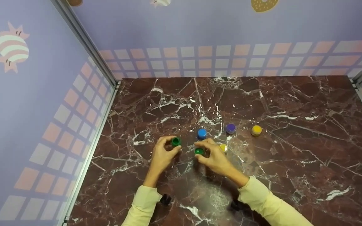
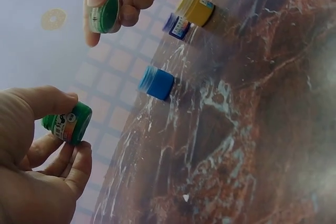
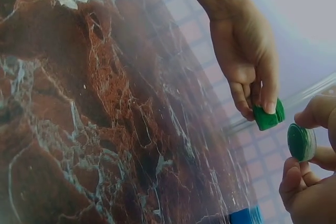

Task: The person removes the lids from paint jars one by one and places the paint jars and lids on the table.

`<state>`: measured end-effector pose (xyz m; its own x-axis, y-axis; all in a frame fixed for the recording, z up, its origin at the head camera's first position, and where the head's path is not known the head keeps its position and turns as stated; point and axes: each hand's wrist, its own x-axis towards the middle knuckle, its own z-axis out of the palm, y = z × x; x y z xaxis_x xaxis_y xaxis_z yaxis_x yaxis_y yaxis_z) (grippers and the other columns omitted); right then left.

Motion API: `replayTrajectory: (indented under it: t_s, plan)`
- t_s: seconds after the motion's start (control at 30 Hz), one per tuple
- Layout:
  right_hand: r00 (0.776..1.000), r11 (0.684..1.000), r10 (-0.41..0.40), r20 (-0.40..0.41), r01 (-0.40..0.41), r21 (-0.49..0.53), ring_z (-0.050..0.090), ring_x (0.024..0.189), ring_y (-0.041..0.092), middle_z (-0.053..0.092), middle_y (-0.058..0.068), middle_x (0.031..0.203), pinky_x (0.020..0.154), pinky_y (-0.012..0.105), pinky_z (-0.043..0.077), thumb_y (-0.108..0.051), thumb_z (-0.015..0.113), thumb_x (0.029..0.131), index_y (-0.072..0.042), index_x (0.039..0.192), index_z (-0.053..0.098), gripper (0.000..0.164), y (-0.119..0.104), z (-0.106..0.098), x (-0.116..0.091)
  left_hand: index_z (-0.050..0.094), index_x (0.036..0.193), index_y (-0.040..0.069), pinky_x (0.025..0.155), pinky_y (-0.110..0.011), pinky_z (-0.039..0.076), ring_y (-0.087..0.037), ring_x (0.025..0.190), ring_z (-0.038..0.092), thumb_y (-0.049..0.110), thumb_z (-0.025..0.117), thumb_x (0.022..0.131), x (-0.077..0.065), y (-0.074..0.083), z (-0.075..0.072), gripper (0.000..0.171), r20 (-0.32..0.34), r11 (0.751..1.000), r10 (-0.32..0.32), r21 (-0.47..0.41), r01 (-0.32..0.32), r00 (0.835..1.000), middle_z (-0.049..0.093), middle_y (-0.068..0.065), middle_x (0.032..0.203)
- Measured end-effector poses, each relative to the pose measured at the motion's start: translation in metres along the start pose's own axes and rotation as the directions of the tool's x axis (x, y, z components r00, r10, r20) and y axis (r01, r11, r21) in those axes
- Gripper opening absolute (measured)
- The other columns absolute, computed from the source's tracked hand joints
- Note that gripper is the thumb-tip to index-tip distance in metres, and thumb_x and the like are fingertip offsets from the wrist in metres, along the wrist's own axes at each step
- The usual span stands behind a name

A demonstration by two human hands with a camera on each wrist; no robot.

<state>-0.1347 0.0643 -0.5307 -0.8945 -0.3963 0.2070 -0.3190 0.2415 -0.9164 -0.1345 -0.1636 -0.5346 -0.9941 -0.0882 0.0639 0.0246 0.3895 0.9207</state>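
In the head view my left hand (image 1: 163, 153) grips a small green paint jar (image 1: 176, 142), its open mouth facing up toward the camera. The left wrist view shows the jar's printed label (image 2: 64, 124) between thumb and fingers. My right hand (image 1: 215, 158) pinches the jar's lid (image 1: 199, 151), which has green paint on its inner face. Lid and jar are apart, held side by side above the table. In the right wrist view the lid (image 3: 301, 142) is turned with its green inside toward the jar (image 3: 269, 115).
Closed jars stand on the dark marbled table (image 1: 294, 150): a blue jar (image 1: 202, 134), a purple jar (image 1: 230, 128) and a yellow jar (image 1: 256, 130). Another yellow jar (image 1: 223, 147) is partly hidden behind my right hand. Patterned walls (image 1: 181, 59) enclose the table's back and sides.
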Motion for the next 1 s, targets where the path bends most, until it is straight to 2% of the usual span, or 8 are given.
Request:
replayTrajectory:
  t_s: [0.17, 0.4, 0.67, 0.87, 1.0]
  plan:
    - [0.999, 0.995, -0.052, 0.017, 0.053, -0.086, 0.059, 0.097, 0.024, 0.058, 0.010, 0.107, 0.089, 0.035, 0.056, -0.002, 0.075, 0.087, 0.010, 0.123, 0.068, 0.038, 0.003, 0.006, 0.003, 0.070, 0.122, 0.002, 0.089, -0.042, 0.059, -0.030, 0.101, 0.070, 0.010, 0.082, 0.088, -0.002, -0.006, 0.002, 0.037, -0.012, 1.000, 0.009, -0.005, -0.009, 1.000, 0.064, -0.013, 0.115]
    - [1.000, 0.977, -0.025, 0.003, 0.026, -0.211, 0.057, 0.091, 0.018, 0.055, 0.004, 0.100, 0.083, 0.034, 0.054, -0.007, 0.080, 0.087, 0.002, 0.114, 0.072, 0.030, 0.006, 0.012, 0.007, 0.070, 0.121, 0.002, 0.085, -0.036, 0.060, -0.029, 0.099, 0.070, 0.013, 0.083, 0.088, -0.002, -0.012, 0.004, 0.037, 0.009, 1.000, -0.013, -0.019, 0.014, 1.000, 0.063, -0.013, 0.112]
    - [0.998, 0.943, -0.042, 0.040, 0.053, -0.328, 0.060, 0.090, 0.021, 0.057, 0.007, 0.104, 0.082, 0.037, 0.056, -0.010, 0.082, 0.088, 0.004, 0.117, 0.071, 0.034, 0.008, 0.020, 0.015, 0.070, 0.123, 0.007, 0.087, -0.038, 0.059, -0.024, 0.100, 0.068, 0.018, 0.082, 0.089, 0.002, -0.018, 0.000, 0.037, 0.040, 0.996, -0.028, 0.080, 0.025, 0.999, 0.065, -0.009, 0.116]
    - [0.997, 0.921, -0.024, 0.072, 0.050, -0.386, 0.061, 0.094, 0.023, 0.057, 0.008, 0.107, 0.086, 0.042, 0.057, -0.011, 0.081, 0.089, 0.003, 0.119, 0.070, 0.034, 0.009, 0.021, 0.022, 0.072, 0.120, 0.008, 0.084, -0.037, 0.057, -0.020, 0.094, 0.064, 0.018, 0.084, 0.087, 0.003, -0.020, 0.001, 0.037, 0.013, 0.993, 0.001, 0.114, -0.003, 1.000, 0.066, -0.005, 0.107]
    - [0.994, 0.913, -0.011, 0.107, 0.054, -0.406, 0.060, 0.093, 0.023, 0.055, 0.009, 0.107, 0.086, 0.041, 0.058, -0.009, 0.080, 0.089, 0.005, 0.120, 0.069, 0.035, 0.010, 0.022, 0.026, 0.072, 0.118, 0.008, 0.079, -0.033, 0.054, -0.020, 0.089, 0.062, 0.017, 0.085, 0.086, 0.002, -0.023, 0.001, 0.036, -0.017, 0.995, -0.007, 0.103, 0.008, 1.000, 0.065, -0.003, 0.100]
